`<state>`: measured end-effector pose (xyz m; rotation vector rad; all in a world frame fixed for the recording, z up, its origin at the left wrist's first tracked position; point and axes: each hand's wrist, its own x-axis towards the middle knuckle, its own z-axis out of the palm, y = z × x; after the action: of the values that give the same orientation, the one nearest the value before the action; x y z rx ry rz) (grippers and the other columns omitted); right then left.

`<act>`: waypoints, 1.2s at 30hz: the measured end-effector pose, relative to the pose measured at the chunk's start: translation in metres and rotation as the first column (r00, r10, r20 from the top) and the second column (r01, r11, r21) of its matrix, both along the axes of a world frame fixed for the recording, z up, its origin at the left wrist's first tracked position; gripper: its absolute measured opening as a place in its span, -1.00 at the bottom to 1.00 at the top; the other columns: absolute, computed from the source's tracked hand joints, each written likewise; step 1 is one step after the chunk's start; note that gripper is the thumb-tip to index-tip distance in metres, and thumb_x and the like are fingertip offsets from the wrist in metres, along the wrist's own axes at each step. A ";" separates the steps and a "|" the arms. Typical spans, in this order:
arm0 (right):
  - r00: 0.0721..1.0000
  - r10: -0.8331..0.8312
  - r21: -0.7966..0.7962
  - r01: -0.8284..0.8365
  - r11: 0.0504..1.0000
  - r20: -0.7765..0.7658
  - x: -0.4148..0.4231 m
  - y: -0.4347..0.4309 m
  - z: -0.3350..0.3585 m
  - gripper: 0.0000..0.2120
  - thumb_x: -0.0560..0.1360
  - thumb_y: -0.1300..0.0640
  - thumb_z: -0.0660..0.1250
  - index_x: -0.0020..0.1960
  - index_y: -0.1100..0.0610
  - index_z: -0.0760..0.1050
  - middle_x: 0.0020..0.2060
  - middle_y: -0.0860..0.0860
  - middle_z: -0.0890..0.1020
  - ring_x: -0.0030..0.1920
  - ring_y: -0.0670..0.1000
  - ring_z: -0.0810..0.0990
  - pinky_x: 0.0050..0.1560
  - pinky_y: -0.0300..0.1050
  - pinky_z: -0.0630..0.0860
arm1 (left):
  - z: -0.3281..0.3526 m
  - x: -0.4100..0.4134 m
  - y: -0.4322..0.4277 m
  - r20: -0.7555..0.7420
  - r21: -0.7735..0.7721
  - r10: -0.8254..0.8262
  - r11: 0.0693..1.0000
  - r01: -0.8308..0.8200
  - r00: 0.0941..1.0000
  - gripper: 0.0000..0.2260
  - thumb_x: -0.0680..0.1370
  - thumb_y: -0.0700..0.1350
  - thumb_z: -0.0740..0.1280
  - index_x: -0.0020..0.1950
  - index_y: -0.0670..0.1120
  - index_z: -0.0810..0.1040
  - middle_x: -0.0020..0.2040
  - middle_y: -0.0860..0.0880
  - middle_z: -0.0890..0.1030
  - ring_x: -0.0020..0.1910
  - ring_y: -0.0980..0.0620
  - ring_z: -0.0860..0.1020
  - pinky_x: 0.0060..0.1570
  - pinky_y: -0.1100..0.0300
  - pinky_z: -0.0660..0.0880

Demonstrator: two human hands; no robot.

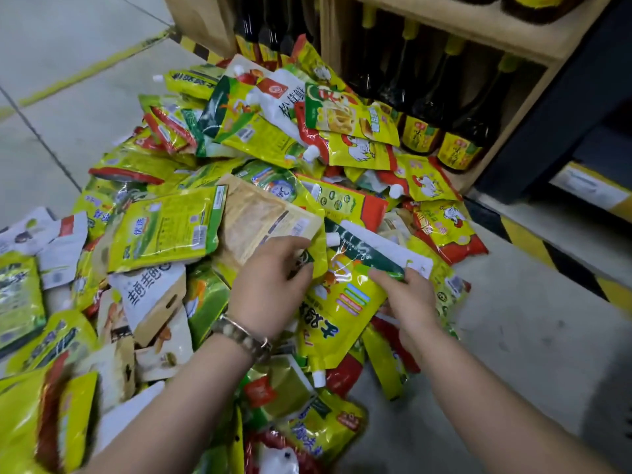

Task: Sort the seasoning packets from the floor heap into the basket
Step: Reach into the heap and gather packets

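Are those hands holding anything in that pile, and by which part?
The right hand grips the yellow spouted pouch by the end opposite its spout. The left hand pinches what looks like another yellow packet at its corner.

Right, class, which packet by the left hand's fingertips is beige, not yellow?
The flat beige plastic packet just beyond the left hand; the packets beside it are glossy yellow.

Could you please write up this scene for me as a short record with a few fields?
Heap: seasoning packets piled on the floor
Left hand: grips edge of yellow packet
Right hand: grips top of spouted yellow pouch
Behind heap: wooden shelf of dark bottles
Basket: not in view
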<state>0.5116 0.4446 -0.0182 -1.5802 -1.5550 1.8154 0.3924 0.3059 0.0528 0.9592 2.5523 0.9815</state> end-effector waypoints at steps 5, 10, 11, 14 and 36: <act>0.956 -0.180 -0.166 0.144 0.976 -0.230 -0.004 -0.047 -0.024 -0.87 0.43 0.13 0.46 -0.12 0.14 0.54 -0.06 0.17 0.66 -0.01 0.16 0.63 0.11 0.18 0.54 | -0.012 0.007 -0.005 -0.065 0.089 -0.049 0.995 0.054 0.997 -0.76 0.45 -0.05 0.27 0.04 -0.06 0.62 0.00 0.02 0.63 -0.05 0.04 0.59 -0.02 0.12 0.54; 0.930 -0.246 -0.010 0.253 0.967 -0.272 0.000 -0.027 -0.010 -0.51 0.35 -0.06 0.40 0.17 0.20 0.50 0.10 0.14 0.62 0.15 0.18 0.58 0.22 0.27 0.46 | -0.019 0.009 -0.008 -0.028 0.202 -0.060 0.977 0.064 0.998 -0.74 0.46 -0.01 0.21 0.01 -0.05 0.62 -0.04 0.07 0.62 -0.04 0.13 0.57 -0.03 0.22 0.50; 0.920 -0.258 0.035 0.280 0.959 -0.296 0.009 -0.013 -0.005 -0.57 0.37 -0.03 0.40 0.14 0.18 0.50 0.08 0.12 0.63 0.13 0.18 0.59 0.21 0.25 0.47 | -0.019 0.010 -0.008 0.009 0.244 -0.047 0.969 0.043 0.999 -0.79 0.47 -0.04 0.24 0.01 -0.01 0.61 -0.06 0.11 0.61 -0.06 0.16 0.56 -0.03 0.27 0.50; 0.879 -0.237 0.088 0.298 0.950 -0.414 0.040 0.037 0.021 -0.92 0.47 0.24 0.36 -0.06 0.10 0.52 -0.19 -0.04 0.69 -0.16 0.01 0.66 -0.01 0.03 0.61 | -0.018 0.017 -0.001 0.222 0.300 -0.022 0.953 -0.047 0.975 -0.83 0.43 -0.08 0.30 0.01 0.03 0.55 -0.07 0.14 0.60 -0.11 0.21 0.57 -0.06 0.35 0.49; 0.566 0.569 0.169 -0.782 0.600 0.597 0.018 0.060 -0.013 -0.07 0.26 -0.15 0.54 0.49 0.03 0.18 0.41 0.08 0.32 0.36 0.11 0.35 0.30 0.05 0.38 | -0.001 0.035 -0.015 0.788 0.187 0.153 0.864 -0.468 0.596 -0.91 0.43 -0.25 0.40 -0.08 -0.15 0.64 -0.18 -0.14 0.70 -0.21 -0.14 0.68 -0.06 -0.14 0.58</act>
<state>0.5294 0.5048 -0.0308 -1.3389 -2.9332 1.1883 0.4278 0.2912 0.0523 0.0410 1.8363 1.6044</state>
